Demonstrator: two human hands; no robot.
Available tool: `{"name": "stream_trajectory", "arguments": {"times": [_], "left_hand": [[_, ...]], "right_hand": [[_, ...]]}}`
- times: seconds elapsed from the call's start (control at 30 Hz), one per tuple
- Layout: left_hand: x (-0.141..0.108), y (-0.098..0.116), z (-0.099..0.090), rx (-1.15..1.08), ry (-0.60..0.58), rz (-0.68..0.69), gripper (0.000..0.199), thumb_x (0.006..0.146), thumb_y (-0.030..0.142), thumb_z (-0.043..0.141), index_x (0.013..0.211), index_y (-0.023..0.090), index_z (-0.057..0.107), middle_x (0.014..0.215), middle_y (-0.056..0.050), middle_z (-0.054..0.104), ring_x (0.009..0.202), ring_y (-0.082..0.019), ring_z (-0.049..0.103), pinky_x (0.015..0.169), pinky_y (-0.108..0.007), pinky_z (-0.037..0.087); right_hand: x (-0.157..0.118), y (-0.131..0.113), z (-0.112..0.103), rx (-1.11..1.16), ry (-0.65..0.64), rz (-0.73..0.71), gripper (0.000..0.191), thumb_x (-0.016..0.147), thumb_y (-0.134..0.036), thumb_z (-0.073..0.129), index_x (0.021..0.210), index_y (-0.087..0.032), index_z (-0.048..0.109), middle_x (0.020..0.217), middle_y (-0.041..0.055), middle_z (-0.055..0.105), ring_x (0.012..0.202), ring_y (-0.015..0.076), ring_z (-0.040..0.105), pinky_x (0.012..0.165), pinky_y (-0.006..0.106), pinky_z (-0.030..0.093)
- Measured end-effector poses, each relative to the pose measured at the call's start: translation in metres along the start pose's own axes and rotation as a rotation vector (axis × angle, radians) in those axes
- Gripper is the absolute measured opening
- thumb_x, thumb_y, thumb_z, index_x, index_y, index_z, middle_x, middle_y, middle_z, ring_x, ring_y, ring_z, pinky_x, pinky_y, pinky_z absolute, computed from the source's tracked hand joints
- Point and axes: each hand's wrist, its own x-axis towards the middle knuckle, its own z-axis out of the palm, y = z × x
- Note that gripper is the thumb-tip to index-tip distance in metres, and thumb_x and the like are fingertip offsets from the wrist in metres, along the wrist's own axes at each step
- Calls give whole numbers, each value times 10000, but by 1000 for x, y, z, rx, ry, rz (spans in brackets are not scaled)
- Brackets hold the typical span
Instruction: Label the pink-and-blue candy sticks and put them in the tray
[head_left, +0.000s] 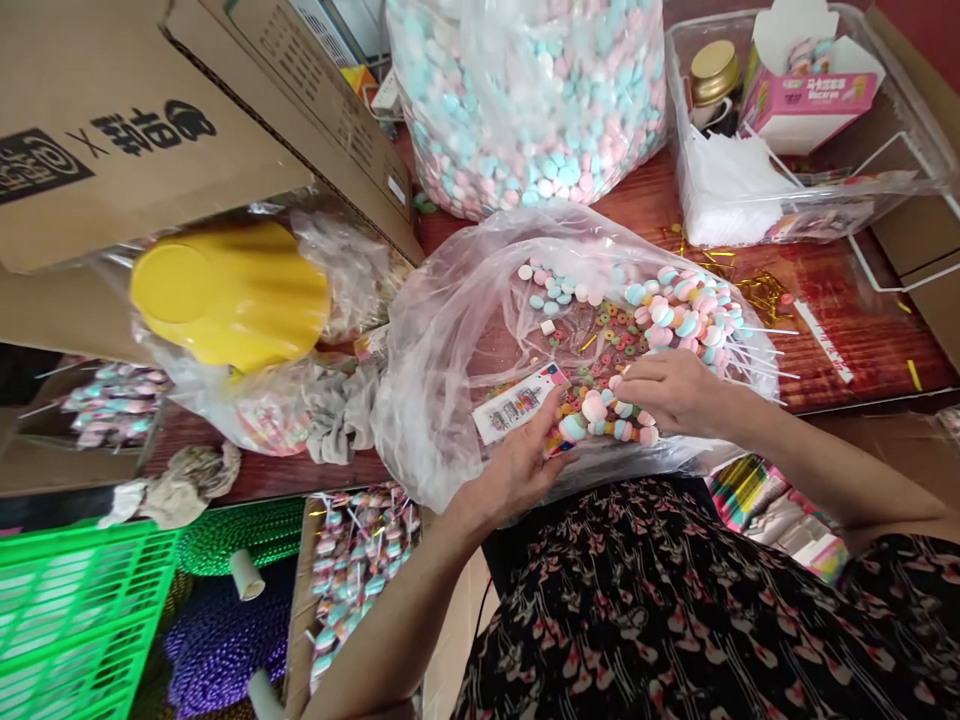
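My left hand [521, 455] is closed on a small printed packet [511, 408], white with a colourful label, thumb and fingers on its right end. Just to the right, my right hand [667, 390] pinches a string of candies [619, 428] in pink, blue and orange, which hangs over the packet's right end. Its fingertips hide part of the string. Under both hands lies a see-through plastic bag [442, 400]. On it are loose round candies [555, 285], small ring candies [615, 320] and a pile of candy skewers [690, 310] with white sticks.
A large bag of pink and blue candies [525, 110] stands behind. To the left are a yellow bowl [232, 290] and a cardboard box [135, 130]. A plastic bin [840, 205] sits at the back right. Below the table are a green crate [82, 610] and a box of candy skewers [360, 560].
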Motion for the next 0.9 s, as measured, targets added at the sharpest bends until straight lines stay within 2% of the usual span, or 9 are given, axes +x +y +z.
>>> {"name": "stream_trajectory", "arguments": {"times": [0.1,0.2,0.33,0.43,0.5,0.6,0.7,0.8,0.9], "left_hand": [[3,-2,6,-8,81,-35,874,911,281,594,1593,154,63,1159,-130,700,1046,-253,676,931,-367,527],[4,-7,13,50,136,-25,870,904,254,587,1590,155,61,1001,-86,708,886,-224,685,815,-325,532],[4,-7,16,116,211,-45,892,881,322,631,1581,142,108,969,-81,689,829,-216,667,760,-313,516],[3,-5,11,135,332,-109,907,816,362,707,1554,155,222,951,-58,685,813,-202,655,767,-309,509],[2,-5,6,168,378,-140,831,763,359,753,1483,162,389,916,-48,693,801,-203,652,766,-312,501],[2,-6,1,198,360,-146,464,733,381,779,1131,160,690,868,-60,718,804,-217,657,748,-313,484],[1,-6,2,113,323,-165,213,779,381,739,810,171,722,739,-24,698,707,-174,635,662,-267,451],[0,-7,8,38,300,-168,205,794,371,727,770,170,697,656,11,650,609,-129,577,594,-234,411],[-1,-9,12,74,228,-99,203,806,362,714,780,166,667,658,13,629,596,-118,545,589,-232,390]], "right_hand": [[2,-18,-4,-97,-36,-16,226,908,-123,425,956,-163,642,831,52,668,703,145,529,620,277,337],[3,-28,-2,-130,-75,5,227,880,-97,415,905,-160,632,791,46,644,676,147,505,609,283,319],[1,-31,4,-97,-40,113,219,832,-63,443,909,-161,623,790,36,638,679,142,513,587,277,304],[-5,-34,7,-55,34,171,242,859,-73,453,998,-175,623,838,39,655,728,144,541,611,266,332],[-10,-37,9,-17,67,180,233,885,-86,449,998,-184,627,849,45,656,745,142,554,632,259,359],[-16,-41,11,8,92,205,204,904,-112,458,965,-189,637,854,53,654,758,143,569,652,257,392],[-18,-43,12,19,107,208,202,906,-121,461,955,-190,644,847,55,652,756,146,571,657,262,405],[-17,-42,13,11,103,187,210,899,-110,455,928,-185,649,826,50,649,744,143,559,643,261,387],[-13,-36,11,-13,36,173,211,895,-95,450,874,-170,645,781,41,640,704,135,531,607,264,330]]}}
